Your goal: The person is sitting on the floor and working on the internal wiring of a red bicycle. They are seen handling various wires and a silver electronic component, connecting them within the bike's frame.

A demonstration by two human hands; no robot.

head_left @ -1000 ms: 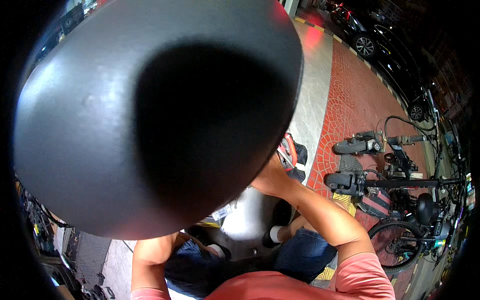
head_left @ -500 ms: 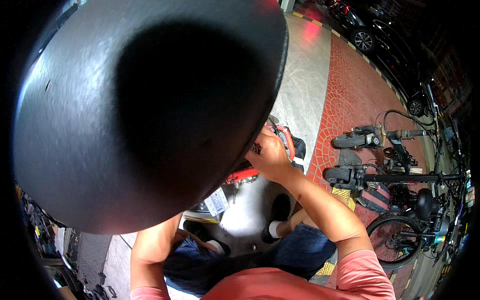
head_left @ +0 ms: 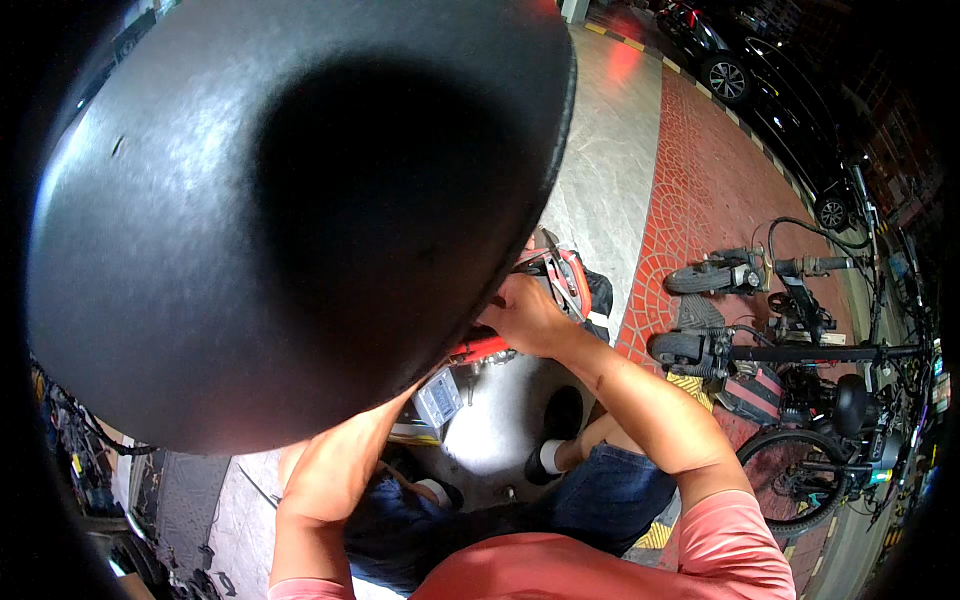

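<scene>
A large, smooth black curved object (head_left: pixel 170 250), perhaps a saddle, fills the upper left, very close to me. At its lower right edge my right hand (head_left: pixel 520 312) reaches in by a red-framed machine (head_left: pixel 485 348), fingers curled on something I cannot make out. Some fingertips are hidden behind the black object. My left forearm (head_left: pixel 340 470) rises under that object, which hides my left hand. A light printed box or label (head_left: pixel 438 398) and a small bag-like black item (head_left: pixel 600 295) lie about the red machine. My feet (head_left: pixel 560 410) are on the pale floor.
Several scooters (head_left: pixel 690 350) stand on red paving at right, beside a bicycle wheel (head_left: pixel 770 480). A black car (head_left: pixel 760 85) is parked beyond a striped kerb (head_left: pixel 635 42). More bikes or parts (head_left: pixel 80 440) crowd the left edge, near a dark mat (head_left: pixel 185 515).
The black object sits higher and further left in view than a second ago, showing more red machine and my right hand. My left forearm has moved rightward and up under it.
</scene>
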